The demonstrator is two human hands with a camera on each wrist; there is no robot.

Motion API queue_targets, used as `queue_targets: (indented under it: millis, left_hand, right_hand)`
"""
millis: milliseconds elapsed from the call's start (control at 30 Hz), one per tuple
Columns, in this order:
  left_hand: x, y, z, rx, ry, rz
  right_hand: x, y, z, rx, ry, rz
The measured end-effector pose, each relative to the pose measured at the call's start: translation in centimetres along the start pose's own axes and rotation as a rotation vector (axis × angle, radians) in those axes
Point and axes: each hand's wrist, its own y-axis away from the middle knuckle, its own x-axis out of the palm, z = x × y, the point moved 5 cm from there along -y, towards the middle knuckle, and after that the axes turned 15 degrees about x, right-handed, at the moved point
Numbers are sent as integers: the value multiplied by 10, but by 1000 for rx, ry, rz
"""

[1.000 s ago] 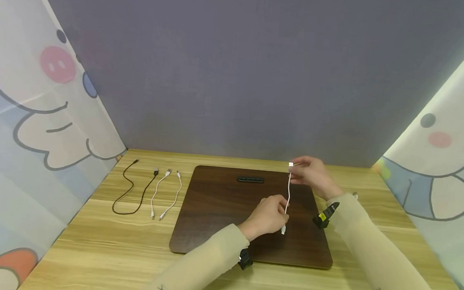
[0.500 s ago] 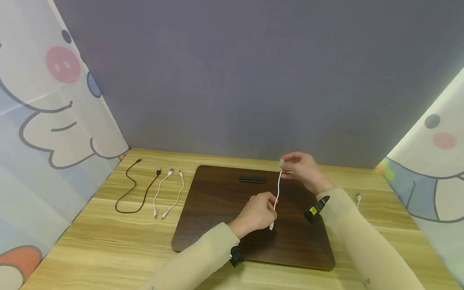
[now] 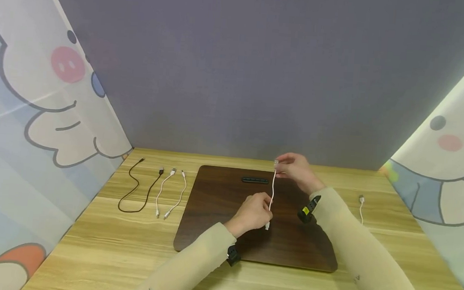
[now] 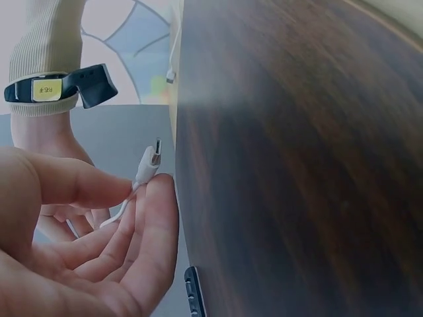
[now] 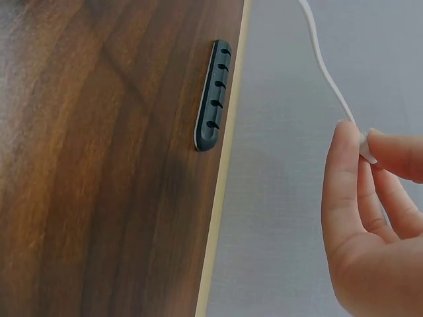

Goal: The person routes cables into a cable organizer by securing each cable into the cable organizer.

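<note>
Both hands are holding one white cable point(image 3: 273, 188), which is running between them above the dark brown board point(image 3: 215, 215), off its surface.

Left hand point(image 3: 253, 213): thumb and fingertips are closing narrowly on the cable's near end, just behind the lower connector point(image 4: 149, 162). That connector is projecting past the fingertips, its metal tip bare; the cord is passing back between thumb and fingers.

Right hand point(image 3: 296, 171): thumb and index fingertip are pinching the far end at its connector, which they are partly covering in the right wrist view. The cord is leading away from the pinch in a slight curve.

Surroundings: the black cable clip point(image 3: 255, 180) is lying near the board's far edge, to the left of the cable, its five slots showing. On the wooden table point(image 3: 100, 243), a black cable point(image 3: 130, 211) and two white cords point(image 3: 179, 201) are lying left of the board; another white cord point(image 3: 361, 207) is lying to the right, running toward the right sleeve point(image 3: 355, 234).
</note>
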Motion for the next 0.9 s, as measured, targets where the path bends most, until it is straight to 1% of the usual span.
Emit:
queue_targets:
  millis: [167, 367, 533, 767, 900]
  left_hand:
    - [1, -1, 1, -13, 0, 2]
    - [2, -1, 4, -29, 7, -11]
    - [0, -1, 9, -28, 15, -20]
    - [-3, -1, 14, -49, -8, -30]
    - [-5, 0, 17, -50, -14, -38]
  right_hand:
    - [3, -6, -4, 5, 16, -6]
    - [5, -8, -7, -6, 24, -12]
    - [7, -10, -6, -6, 29, -9]
    - [13, -13, -2, -6, 36, 5]
    - [16, -15, -1, -4, 51, 7]
